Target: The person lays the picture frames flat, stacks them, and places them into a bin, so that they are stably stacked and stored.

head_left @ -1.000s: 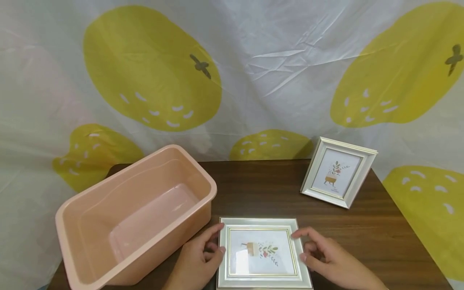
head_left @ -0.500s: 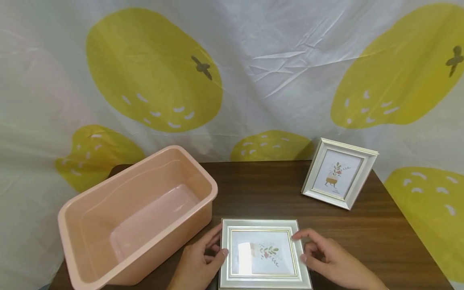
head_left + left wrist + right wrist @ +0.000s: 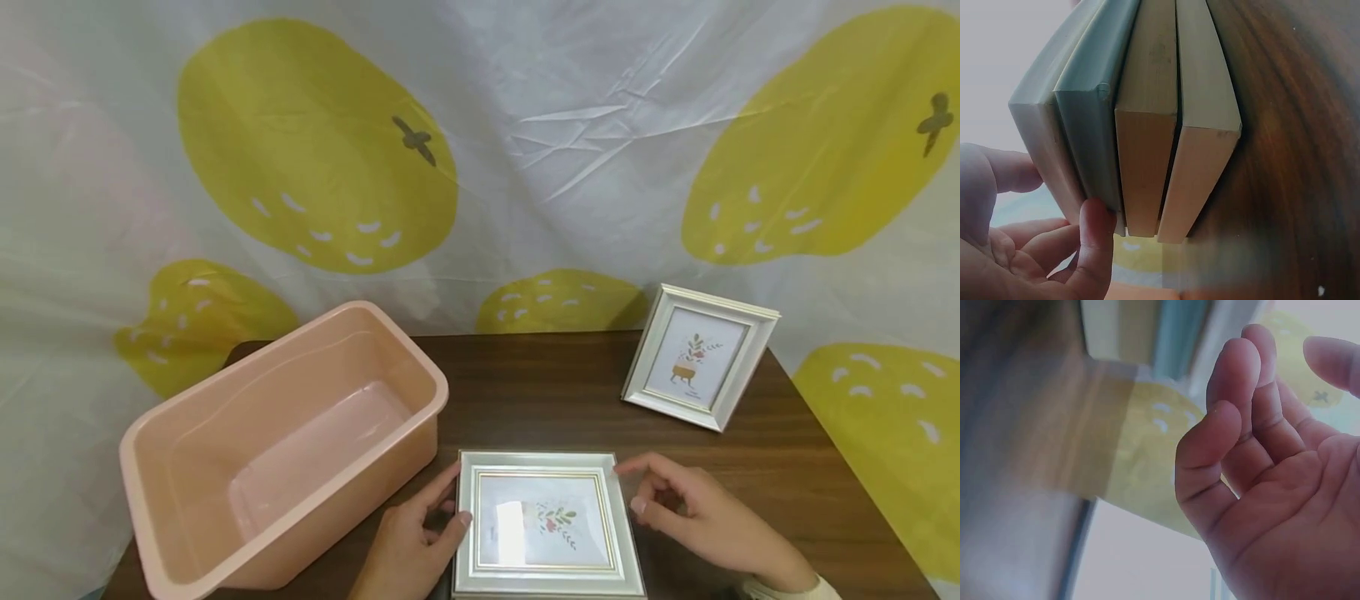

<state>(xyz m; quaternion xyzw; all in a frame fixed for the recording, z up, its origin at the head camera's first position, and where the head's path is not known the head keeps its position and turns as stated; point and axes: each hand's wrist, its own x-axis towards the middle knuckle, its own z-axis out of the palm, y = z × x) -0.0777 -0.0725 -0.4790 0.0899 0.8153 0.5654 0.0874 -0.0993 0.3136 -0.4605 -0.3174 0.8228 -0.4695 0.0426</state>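
A silver-white picture frame (image 3: 551, 581) lies face up at the table's front, its print of a potted plant turned sideways. The left wrist view shows several layers in a stack (image 3: 1147, 144), pale ones against beige ones. My left hand (image 3: 408, 542) touches the frame's left side, its index finger along the edge and thumb at the lower part. Beside the right edge, my right hand (image 3: 697, 517) has loosely bent fingers, the index fingertip close to the upper right corner. Its palm holds nothing in the right wrist view.
A pink plastic bin (image 3: 431, 387) stands on the left of the dark wooden table (image 3: 525, 383). A second silver-white picture frame (image 3: 735, 383) stands upright at the back right. Behind the table hangs a curtain (image 3: 555, 150) with yellow fruit shapes.
My right hand has drawn slightly away from the frame's right edge. The left hand stays at the left edge, and the bin and standing frame keep their places.
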